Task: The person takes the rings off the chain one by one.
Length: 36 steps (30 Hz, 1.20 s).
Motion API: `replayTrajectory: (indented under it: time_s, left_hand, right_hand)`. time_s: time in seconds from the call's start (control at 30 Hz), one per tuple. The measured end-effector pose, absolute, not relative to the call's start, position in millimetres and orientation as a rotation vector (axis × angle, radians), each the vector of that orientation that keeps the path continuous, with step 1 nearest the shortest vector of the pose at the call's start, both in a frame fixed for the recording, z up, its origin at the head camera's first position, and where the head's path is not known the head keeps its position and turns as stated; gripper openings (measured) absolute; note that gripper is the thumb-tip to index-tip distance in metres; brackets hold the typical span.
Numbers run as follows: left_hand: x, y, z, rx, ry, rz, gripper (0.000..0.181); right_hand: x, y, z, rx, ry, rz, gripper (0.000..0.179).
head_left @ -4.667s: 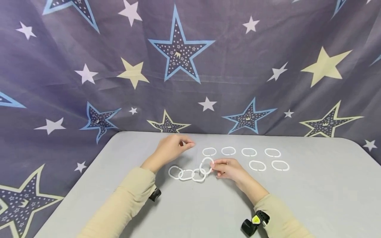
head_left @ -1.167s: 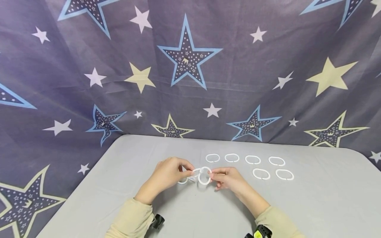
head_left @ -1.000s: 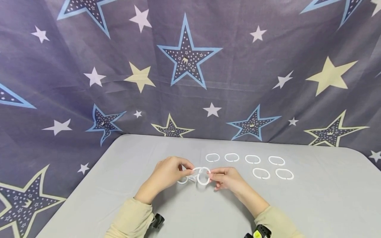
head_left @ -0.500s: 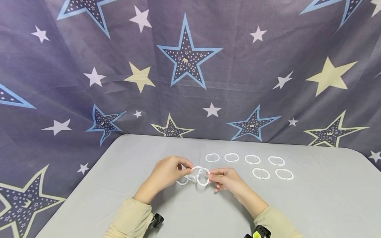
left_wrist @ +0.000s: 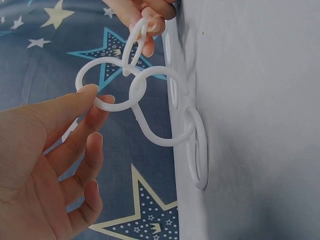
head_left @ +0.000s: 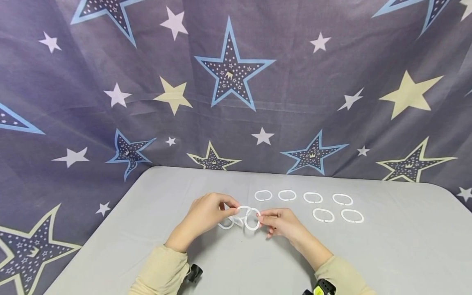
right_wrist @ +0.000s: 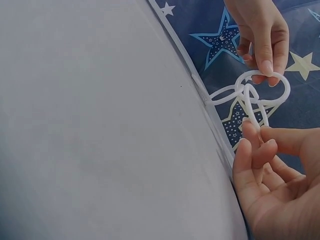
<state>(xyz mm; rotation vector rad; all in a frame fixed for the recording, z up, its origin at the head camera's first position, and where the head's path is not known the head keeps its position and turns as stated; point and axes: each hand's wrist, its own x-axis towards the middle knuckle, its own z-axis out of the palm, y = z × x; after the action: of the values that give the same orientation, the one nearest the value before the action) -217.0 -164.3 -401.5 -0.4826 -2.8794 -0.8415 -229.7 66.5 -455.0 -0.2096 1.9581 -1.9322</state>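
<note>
Between both hands hangs a short chain of white plastic links. My left hand (head_left: 206, 215) pinches one oval link (left_wrist: 102, 60) between thumb and fingertips. Threaded through that link is the end link (right_wrist: 250, 109), which my right hand (head_left: 282, 223) pinches at its outer side. In the left wrist view a lower link (left_wrist: 150, 133) hangs from the left hand's link, with the last link (left_wrist: 204, 150) below it, close to the tabletop. My left fingers partly hide the chain in the head view.
Several loose white links (head_left: 263, 190) lie in two rows on the grey table (head_left: 398, 237), behind and to the right of my hands. A dark curtain (head_left: 287, 102) printed with stars hangs along the table's back edge.
Earlier my left hand was apart from the chain, which lay mostly on the table. Now it pinches a link and the chain is lifted. Over the last second the hands barely shift.
</note>
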Motion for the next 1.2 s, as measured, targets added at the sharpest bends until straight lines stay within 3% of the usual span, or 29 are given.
replayTrajectory:
  time_s: [0.53,1.2]
  left_hand:
    - [-218,-166,-404,-0.485,-2.882,-0.854,0.009]
    - [-216,-167,-403,-0.468,-2.884,-0.871,0.01]
  right_hand:
    - [-232,71,-455,-0.192,2.007,-1.93,0.032]
    - [-244,100,-432,-0.217,2.553,-1.764,0.026]
